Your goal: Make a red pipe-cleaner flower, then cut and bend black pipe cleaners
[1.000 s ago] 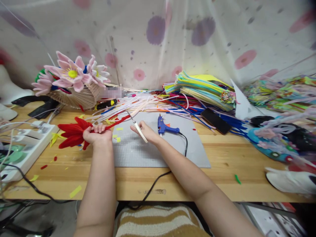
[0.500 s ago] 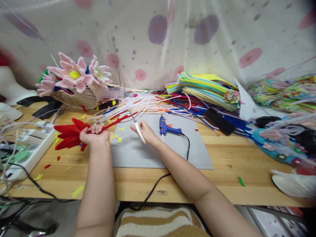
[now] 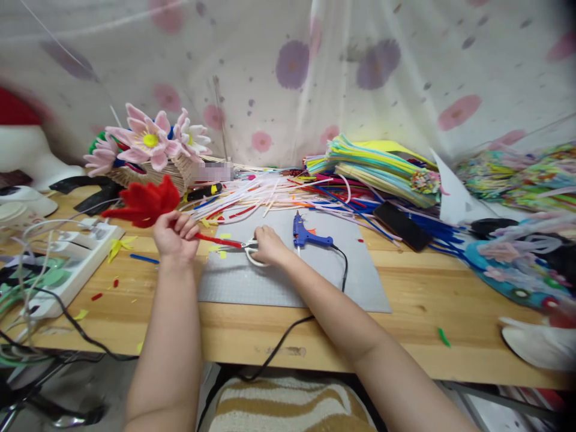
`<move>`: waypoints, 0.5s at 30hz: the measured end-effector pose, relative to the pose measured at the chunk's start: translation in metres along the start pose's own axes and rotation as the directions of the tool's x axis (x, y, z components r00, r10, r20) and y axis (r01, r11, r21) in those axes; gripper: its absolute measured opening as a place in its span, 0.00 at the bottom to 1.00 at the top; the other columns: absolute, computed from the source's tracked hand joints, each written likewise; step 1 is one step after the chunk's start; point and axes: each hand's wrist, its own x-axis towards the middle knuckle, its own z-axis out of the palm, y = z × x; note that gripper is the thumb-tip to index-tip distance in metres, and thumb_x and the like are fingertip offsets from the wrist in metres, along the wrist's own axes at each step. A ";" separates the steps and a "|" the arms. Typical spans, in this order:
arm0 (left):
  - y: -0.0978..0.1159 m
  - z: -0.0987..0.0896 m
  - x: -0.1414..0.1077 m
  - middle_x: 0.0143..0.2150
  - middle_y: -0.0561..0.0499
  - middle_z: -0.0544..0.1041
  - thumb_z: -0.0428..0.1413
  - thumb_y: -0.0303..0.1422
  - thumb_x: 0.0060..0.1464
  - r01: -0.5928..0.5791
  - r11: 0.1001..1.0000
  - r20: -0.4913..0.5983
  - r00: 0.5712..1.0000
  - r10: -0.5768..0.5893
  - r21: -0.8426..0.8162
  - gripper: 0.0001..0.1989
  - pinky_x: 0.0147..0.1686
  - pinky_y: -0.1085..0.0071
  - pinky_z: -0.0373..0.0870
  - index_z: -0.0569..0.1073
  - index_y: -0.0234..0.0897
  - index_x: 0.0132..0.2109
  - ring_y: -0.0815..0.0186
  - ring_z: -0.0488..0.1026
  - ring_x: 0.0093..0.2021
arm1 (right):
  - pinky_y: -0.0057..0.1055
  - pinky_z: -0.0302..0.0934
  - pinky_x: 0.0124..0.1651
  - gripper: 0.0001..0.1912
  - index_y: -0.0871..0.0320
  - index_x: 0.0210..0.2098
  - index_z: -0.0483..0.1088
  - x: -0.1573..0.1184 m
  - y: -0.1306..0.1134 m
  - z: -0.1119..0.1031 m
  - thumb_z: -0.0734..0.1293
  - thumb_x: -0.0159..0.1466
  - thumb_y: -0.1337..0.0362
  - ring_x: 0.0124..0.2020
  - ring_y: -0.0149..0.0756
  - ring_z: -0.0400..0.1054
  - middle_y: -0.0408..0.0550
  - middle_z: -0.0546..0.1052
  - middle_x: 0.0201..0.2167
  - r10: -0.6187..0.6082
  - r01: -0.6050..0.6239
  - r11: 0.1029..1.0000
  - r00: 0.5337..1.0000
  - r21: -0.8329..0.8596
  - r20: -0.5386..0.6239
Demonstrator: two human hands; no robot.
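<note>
My left hand (image 3: 177, 235) is closed around the stem of a red pipe-cleaner flower (image 3: 146, 201), whose fuzzy petals fan out to the left. The red stem reaches right from my fist to the scissors (image 3: 246, 246). My right hand (image 3: 269, 245) grips the scissors by their white handles, blades pointing left and lying along the stem end. Whether the blades touch the stem I cannot tell. Both hands are above the left part of the grey cutting mat (image 3: 292, 294). Right of my right hand, a blue glue gun (image 3: 310, 234) rests on the mat.
A white power strip (image 3: 76, 273) with tangled cables lies left. Behind are a basket of pink flowers (image 3: 153, 144), loose pipe cleaners (image 3: 265, 192) and a bundled stack (image 3: 382, 168). A black phone (image 3: 402, 225) lies right. The glue gun's black cord (image 3: 288, 336) crosses the front edge.
The red flower has tipped upward in my left hand, its stem now stretched toward the right. The scissors have swung from pointing up and away to pointing left at the stem.
</note>
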 end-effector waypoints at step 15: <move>-0.058 0.030 -0.031 0.27 0.50 0.72 0.49 0.30 0.58 0.181 0.951 0.064 0.977 -0.203 0.252 0.07 0.34 0.71 0.70 0.70 0.31 0.35 0.71 0.71 0.28 | 0.27 0.64 0.37 0.06 0.58 0.37 0.66 -0.033 -0.011 0.002 0.59 0.62 0.68 0.28 0.27 0.69 0.42 0.73 0.29 -0.137 -0.044 0.554 0.980 0.831 0.143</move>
